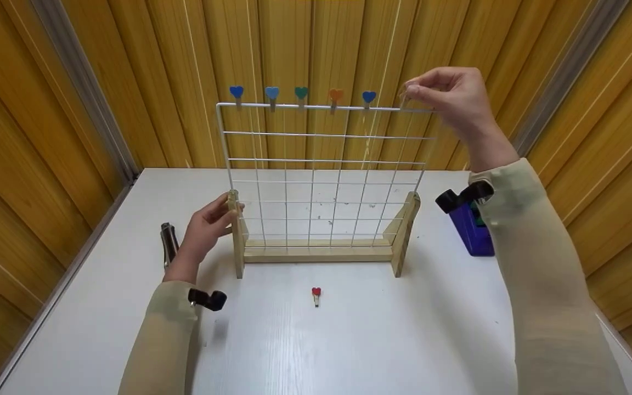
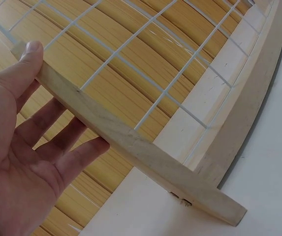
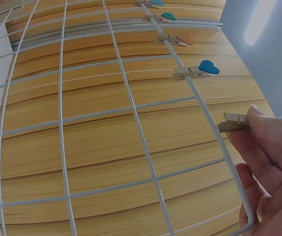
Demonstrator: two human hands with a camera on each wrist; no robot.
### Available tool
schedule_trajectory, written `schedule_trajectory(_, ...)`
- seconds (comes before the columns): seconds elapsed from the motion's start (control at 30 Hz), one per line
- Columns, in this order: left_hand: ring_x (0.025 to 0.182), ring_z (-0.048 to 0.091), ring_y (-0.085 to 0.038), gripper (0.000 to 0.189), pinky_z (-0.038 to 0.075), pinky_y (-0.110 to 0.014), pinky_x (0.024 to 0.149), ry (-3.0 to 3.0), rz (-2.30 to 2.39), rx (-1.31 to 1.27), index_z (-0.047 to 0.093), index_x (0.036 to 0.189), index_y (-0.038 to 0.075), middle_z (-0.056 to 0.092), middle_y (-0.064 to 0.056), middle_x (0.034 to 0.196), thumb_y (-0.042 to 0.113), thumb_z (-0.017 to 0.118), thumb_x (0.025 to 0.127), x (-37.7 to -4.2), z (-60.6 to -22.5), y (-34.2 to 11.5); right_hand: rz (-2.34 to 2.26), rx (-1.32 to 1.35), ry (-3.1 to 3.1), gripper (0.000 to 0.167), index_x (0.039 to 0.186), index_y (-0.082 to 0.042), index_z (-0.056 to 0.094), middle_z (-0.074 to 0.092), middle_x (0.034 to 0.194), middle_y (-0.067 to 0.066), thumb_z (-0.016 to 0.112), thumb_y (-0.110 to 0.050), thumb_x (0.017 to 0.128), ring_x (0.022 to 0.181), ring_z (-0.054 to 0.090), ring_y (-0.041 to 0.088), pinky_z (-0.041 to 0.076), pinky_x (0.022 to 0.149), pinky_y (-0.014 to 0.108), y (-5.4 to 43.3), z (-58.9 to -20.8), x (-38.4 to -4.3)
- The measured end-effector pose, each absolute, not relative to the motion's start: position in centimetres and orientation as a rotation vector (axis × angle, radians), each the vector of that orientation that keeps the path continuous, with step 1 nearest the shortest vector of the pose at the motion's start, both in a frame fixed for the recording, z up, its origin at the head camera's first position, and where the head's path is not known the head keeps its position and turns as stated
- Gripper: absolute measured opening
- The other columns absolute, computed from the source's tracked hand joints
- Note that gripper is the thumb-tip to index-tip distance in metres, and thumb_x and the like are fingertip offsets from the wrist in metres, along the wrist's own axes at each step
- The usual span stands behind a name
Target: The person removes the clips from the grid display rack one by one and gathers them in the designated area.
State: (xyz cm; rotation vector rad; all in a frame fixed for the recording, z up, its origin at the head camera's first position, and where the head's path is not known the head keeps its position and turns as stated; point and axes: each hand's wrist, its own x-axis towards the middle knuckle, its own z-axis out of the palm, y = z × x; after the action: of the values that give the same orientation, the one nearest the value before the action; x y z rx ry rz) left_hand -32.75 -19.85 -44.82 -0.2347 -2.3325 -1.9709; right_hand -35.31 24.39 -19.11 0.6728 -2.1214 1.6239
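A white wire grid (image 1: pixel 324 161) stands upright in a wooden stand (image 1: pixel 316 254). My left hand (image 1: pixel 206 229) grips the stand's left upright (image 2: pixel 126 132), thumb on one side and fingers on the other. Up at the grid's top right, my right hand (image 1: pixel 453 96) pinches a small wooden clothespin (image 3: pixel 233 122), its jaws at the top wire; my fingers hide its other end. Along that wire sit several heart clothespins, among them a dark blue one (image 1: pixel 369 97), an orange one (image 1: pixel 336 96) and a green one (image 1: pixel 301 93).
A clothespin with a red heart (image 1: pixel 316 295) lies on the white table (image 1: pixel 349 340) in front of the stand. Beside my left wrist is a dark, shiny object (image 1: pixel 169 241). A purple object (image 1: pixel 472 230) sits partly behind my right forearm. Wood-patterned walls (image 1: pixel 305 55) surround the table.
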Motion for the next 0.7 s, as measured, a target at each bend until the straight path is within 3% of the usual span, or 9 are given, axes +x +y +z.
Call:
schedule_trajectory(0.23,0.132,0.06,-0.022,0.063,0.058,-0.037,0.102,-2.325,-1.969,-0.23,0.042,0.158,0.021,0.062,-0.012,0.146,0.036,0.066,0.101,-32.7,-44.9,-19.8,1.533,0.705,-2.105,0.011,0.094,-0.001,0.08,0.079,0.088,-0.006,0.079,-0.011,0.091,0.079,0.07,0.01,0.056,0.075,0.019,24.2,-18.7,-33.7)
schedule_trajectory(0.57,0.126,0.062,-0.012,0.061,0.059,-0.031,0.1,-2.324,-1.998,-0.218,0.042,0.158,0.022,0.06,-0.014,0.148,0.029,0.065,0.103,-32.8,-44.8,-19.8,1.607,0.997,-1.938,0.013,0.103,0.009,0.072,0.074,0.08,0.003,0.071,0.004,0.092,0.067,0.068,0.014,0.055,0.058,0.017,23.1,-20.2,-31.2)
schedule_trajectory(0.7,0.122,0.062,-0.007,0.061,0.06,-0.028,0.098,-2.32,-2.012,-0.218,0.042,0.158,0.022,0.059,-0.015,0.149,0.028,0.065,0.103,-32.7,-44.8,-19.8,1.584,0.954,-2.053,0.012,0.102,0.01,0.072,0.074,0.084,0.002,0.072,0.007,0.09,0.069,0.068,0.014,0.057,0.061,0.018,22.4,-22.3,-30.1)
